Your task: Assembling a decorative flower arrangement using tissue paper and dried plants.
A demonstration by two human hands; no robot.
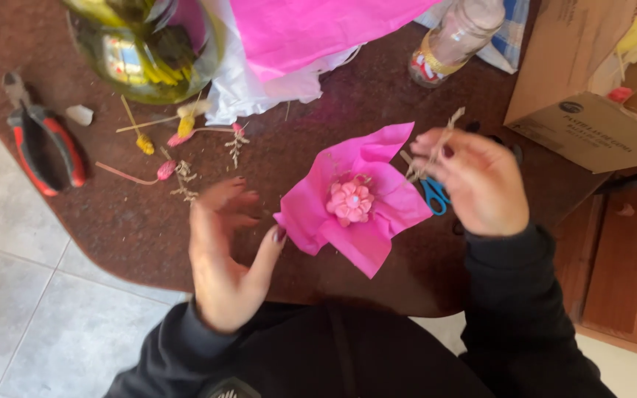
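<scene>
two hands work over a pink tissue square [366,210] lying on the dark brown table [127,221]. the right hand [481,184] has its fingertips [436,147] pinched together on a thin, pale dried sprig [436,144], whose long axis runs steeply from lower left to upper right, its frayed top poking above the fingers. the left hand [226,250] is blurred, fingers spread apart and holding nothing, the thumb just touching the left edge of the tissue.

the tissue lies between the two hands, crumpled upward like petals, with a small pink flower [349,200] sitting at its middle. from the sprig, the flower lies down and to the left, near; from the left hand it lies to the right. the right hand is the nearer of the two to the flower.

outward from there: blue-handled scissors [434,195] lie partly under the right hand, more dried stems with pink and yellow buds [160,147] lie beyond the left hand, red-handled pliers [46,144] near the table's edge, and a glass vase [145,48], glass jar [455,40] and cardboard box [591,88] at the far side.
</scene>
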